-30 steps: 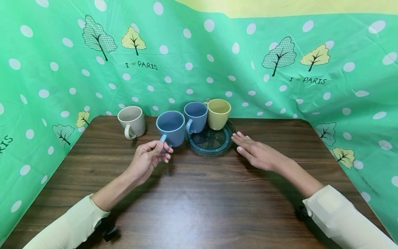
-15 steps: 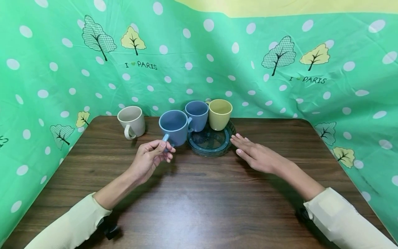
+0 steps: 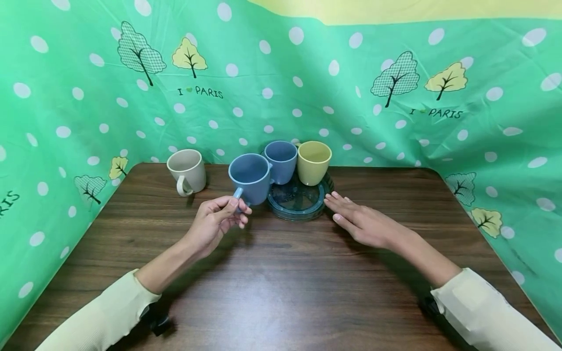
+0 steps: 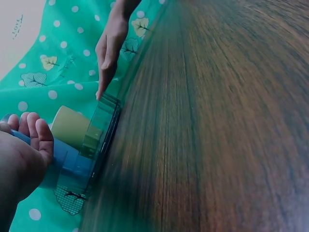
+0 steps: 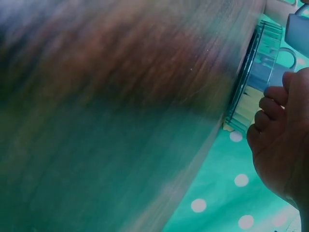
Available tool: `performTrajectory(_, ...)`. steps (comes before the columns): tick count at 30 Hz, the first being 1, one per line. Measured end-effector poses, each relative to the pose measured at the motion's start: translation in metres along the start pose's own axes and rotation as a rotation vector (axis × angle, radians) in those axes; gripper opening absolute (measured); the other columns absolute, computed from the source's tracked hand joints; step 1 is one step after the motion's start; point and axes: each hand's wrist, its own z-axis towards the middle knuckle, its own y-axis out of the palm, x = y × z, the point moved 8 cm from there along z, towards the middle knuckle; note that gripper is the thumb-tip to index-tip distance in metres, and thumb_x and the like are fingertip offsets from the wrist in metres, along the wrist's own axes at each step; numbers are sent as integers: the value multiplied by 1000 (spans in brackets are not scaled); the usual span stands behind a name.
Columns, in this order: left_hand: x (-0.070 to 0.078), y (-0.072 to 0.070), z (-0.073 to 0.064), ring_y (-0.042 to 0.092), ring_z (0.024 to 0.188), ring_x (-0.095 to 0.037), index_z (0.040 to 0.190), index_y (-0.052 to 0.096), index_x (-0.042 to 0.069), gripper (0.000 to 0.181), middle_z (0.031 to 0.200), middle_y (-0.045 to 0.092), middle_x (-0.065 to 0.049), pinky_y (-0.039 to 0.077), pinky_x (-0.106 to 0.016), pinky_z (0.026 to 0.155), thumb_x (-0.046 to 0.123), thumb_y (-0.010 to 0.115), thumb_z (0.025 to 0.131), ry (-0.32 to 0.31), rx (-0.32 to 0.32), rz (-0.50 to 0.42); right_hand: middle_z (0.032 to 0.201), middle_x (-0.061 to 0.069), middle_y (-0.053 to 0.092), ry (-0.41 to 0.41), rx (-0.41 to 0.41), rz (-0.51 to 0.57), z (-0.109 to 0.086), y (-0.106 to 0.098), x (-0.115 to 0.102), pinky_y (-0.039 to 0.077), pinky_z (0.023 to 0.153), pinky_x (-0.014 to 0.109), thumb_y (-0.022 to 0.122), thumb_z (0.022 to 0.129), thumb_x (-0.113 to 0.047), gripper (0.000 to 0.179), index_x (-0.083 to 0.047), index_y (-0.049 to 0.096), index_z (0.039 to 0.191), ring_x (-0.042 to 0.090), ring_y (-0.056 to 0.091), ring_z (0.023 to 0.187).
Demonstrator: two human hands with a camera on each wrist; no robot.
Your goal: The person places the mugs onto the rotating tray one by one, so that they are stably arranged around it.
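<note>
My left hand [image 3: 213, 223] pinches the handle of a blue mug [image 3: 250, 178], holding it upright beside the left edge of a round dark glass dish [image 3: 291, 213]. I cannot tell whether this mug touches the second one behind it. Inside the dish stand a second blue mug [image 3: 282, 158] and a yellow mug [image 3: 313, 168], side by side at the back. My right hand [image 3: 362, 222] has its fingers extended, their tips at the dish's right rim. In the left wrist view, the yellow mug [image 4: 71, 126] shows beyond the dish's clear wall [image 4: 102, 128].
A greyish-white mug [image 3: 189, 170] stands upright at the back left, handle toward me. The dark wooden table [image 3: 281, 287] ends just behind the mugs. A green dotted curtain [image 3: 281, 78] hangs along the back and sides.
The held blue mug and my left hand have shifted right. Both mugs in the dish have also moved a little right, the second blue mug's handle passing behind the held mug. My right hand barely moved.
</note>
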Motion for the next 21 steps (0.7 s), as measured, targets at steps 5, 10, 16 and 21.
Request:
performTrajectory(5, -1, 3, 3, 76, 89, -12, 106, 78, 9, 28, 104, 82, -2, 66, -24, 79, 14, 54, 120, 13, -24, -15, 187, 10, 31, -5, -5, 5, -1, 1, -2, 28, 138, 70, 38, 125, -38, 59, -11, 35, 178, 39, 23, 176)
performTrajectory(10, -3, 6, 8, 76, 89, -12, 106, 79, 10, 27, 106, 83, -2, 66, -25, 79, 14, 55, 120, 18, -32, -16, 187, 10, 31, -8, -6, 9, -1, 1, -3, 28, 138, 70, 38, 125, -37, 59, -11, 34, 178, 40, 23, 175)
performTrajectory(16, -7, 9, 11, 76, 86, -12, 105, 79, 11, 28, 106, 84, -2, 66, -25, 77, 14, 55, 120, 3, -30, -14, 186, 11, 31, -14, -5, 12, 0, 1, -4, 29, 137, 70, 38, 125, -37, 59, -11, 34, 178, 40, 23, 175)
performTrajectory(21, -9, 12, 14, 76, 87, -12, 106, 78, 11, 27, 106, 84, -2, 66, -25, 78, 15, 55, 120, -6, -34, -8, 186, 12, 31, -24, -3, 13, 0, 1, -6, 29, 137, 70, 38, 125, -36, 58, -10, 35, 177, 40, 23, 175)
